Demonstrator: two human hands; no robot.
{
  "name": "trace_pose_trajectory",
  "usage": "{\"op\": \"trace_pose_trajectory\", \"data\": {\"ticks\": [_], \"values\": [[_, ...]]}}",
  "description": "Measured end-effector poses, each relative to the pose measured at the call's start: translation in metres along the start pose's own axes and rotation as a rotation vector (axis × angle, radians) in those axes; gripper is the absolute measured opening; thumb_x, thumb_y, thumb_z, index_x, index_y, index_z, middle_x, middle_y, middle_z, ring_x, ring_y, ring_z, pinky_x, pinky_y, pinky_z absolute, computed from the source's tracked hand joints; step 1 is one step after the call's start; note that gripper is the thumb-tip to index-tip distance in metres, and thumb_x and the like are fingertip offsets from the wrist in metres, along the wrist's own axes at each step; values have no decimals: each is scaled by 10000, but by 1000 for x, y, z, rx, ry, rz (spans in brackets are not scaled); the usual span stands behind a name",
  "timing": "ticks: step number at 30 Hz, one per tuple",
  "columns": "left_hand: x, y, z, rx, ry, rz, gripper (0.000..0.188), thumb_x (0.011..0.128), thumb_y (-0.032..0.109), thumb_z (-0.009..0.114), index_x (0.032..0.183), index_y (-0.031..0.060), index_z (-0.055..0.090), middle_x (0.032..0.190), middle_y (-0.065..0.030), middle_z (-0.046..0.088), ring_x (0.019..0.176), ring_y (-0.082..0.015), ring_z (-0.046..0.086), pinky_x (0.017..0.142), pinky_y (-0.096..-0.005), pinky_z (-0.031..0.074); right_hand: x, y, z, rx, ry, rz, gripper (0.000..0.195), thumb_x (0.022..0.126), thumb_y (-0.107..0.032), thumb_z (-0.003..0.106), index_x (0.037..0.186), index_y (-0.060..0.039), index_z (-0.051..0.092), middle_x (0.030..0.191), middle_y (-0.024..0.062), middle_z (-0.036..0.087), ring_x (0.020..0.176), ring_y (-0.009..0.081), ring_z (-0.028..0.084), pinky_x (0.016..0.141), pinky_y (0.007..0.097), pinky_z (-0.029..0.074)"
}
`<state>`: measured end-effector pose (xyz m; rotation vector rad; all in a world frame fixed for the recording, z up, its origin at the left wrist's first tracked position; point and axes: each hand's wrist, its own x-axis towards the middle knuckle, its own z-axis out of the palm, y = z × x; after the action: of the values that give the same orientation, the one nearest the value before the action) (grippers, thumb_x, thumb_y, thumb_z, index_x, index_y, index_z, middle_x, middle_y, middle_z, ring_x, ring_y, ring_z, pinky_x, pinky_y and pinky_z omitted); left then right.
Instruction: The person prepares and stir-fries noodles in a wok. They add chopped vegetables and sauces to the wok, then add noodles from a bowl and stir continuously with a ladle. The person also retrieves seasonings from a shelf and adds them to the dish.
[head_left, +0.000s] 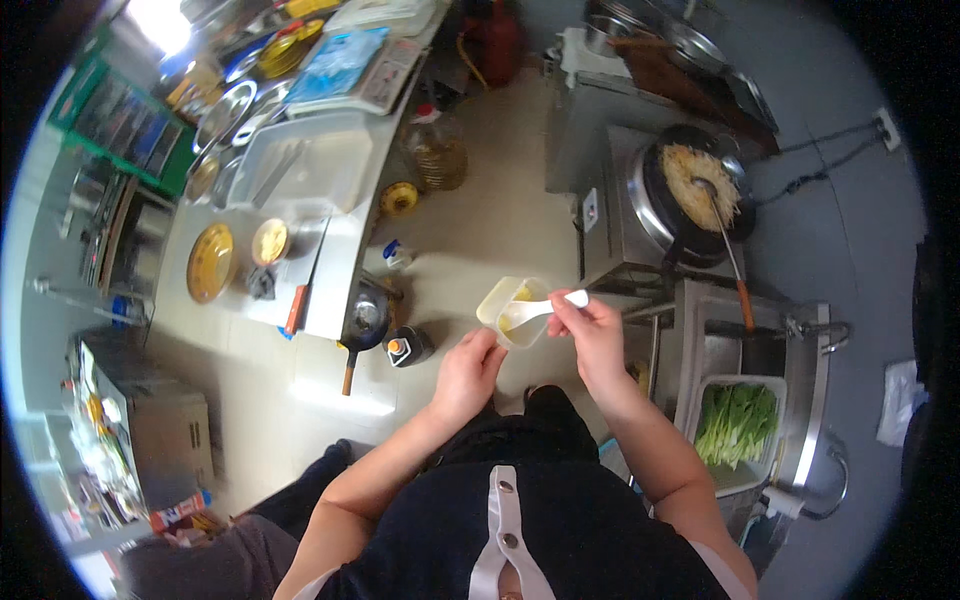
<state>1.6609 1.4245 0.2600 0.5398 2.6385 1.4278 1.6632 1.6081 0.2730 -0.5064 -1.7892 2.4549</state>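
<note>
My left hand (471, 375) grips the near edge of a small translucent plastic container (491, 294), which is tilted in front of my body. Some yellowish food lies inside it; I cannot tell exactly what. Between the thumb and fingers of my right hand (589, 330) is the handle of a white spoon (534, 308), its bowl down in the container. To the right, a black wok (660, 202) on a stove holds pale shredded food (694, 184). A long ladle (725, 240) with an orange handle rests in that food.
A sink (814, 390) at the right holds a basket of leafy greens (739, 427). On the steel table (330, 262) at left lie a knife (298, 304), a yellow plate (211, 262) and a plastic tub (360, 161). An oil jug (441, 154) and a dark bottle (411, 349) stand below. Another person's dark clothing (217, 559) shows lower left.
</note>
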Motion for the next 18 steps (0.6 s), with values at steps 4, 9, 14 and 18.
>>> {"op": "trace_pose_trajectory", "data": {"ticks": [4, 9, 14, 18], "values": [[25, 9, 20, 30, -94, -16, 105, 788, 82, 581, 830, 26, 502, 767, -175, 536, 695, -370, 536, 584, -422, 427, 24, -1, -31, 119, 139, 77, 158, 825, -144, 629, 922, -20, 629, 686, 10, 604, 578, 78, 540, 543, 211, 408], [64, 26, 48, 34, -115, -38, 116, 793, 85, 583, 853, 18, 511, 752, -176, 536, 683, -362, 535, 587, -407, 431, 47, -20, -72, 120, 117, 9, 153, 821, -113, 627, 940, -15, 630, 708, 15, 603, 601, 79, 540, 579, 214, 426], [101, 53, 77, 86, -172, -17, 128, 799, 90, 578, 873, 8, 513, 778, -177, 551, 700, -359, 544, 602, -399, 440, 71, -41, -112, -420, -93, -410, 141, 794, -15, 634, 926, 33, 637, 738, 24, 598, 654, 77, 560, 574, 204, 444], [126, 71, 98, 147, -240, -4, 133, 800, 94, 577, 881, 8, 515, 770, -177, 550, 698, -358, 543, 598, -396, 440, 83, -44, -141, -207, -102, -253, 128, 806, -52, 625, 915, 16, 634, 705, 18, 598, 613, 76, 550, 562, 209, 437]]}}
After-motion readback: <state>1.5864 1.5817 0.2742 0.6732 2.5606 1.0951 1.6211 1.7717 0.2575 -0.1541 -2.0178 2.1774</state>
